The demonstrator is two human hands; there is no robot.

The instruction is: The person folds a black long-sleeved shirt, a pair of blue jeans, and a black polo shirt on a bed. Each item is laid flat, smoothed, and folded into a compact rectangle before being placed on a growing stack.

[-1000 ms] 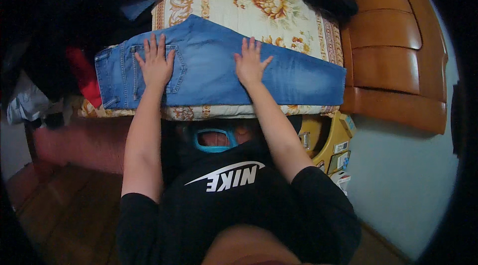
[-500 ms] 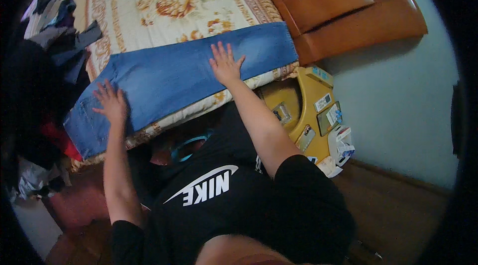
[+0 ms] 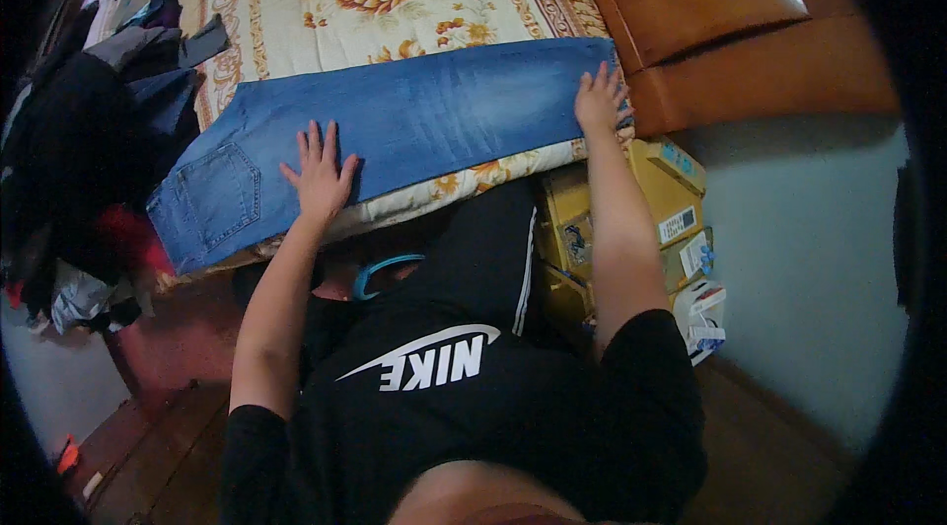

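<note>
A pair of blue jeans (image 3: 414, 120) lies folded lengthwise across the near edge of a bed with a cream floral cover (image 3: 326, 2). The waist and back pocket are at the left, the leg ends at the right. My left hand (image 3: 319, 175) presses flat on the denim near the seat, fingers spread. My right hand (image 3: 600, 96) rests flat on the leg ends at the far right, next to the bed's corner. Neither hand grips anything.
A brown padded headboard (image 3: 730, 22) stands to the right of the bed. Dark clothes (image 3: 89, 140) are heaped at the left. Yellow cardboard boxes (image 3: 631, 219) sit on the floor by my right arm, against a pale wall (image 3: 799, 259).
My right hand has slid along the jeans to the leg ends. My left hand moved from the waist toward the seat. The view has swung, showing the jeans stretched out longer.
</note>
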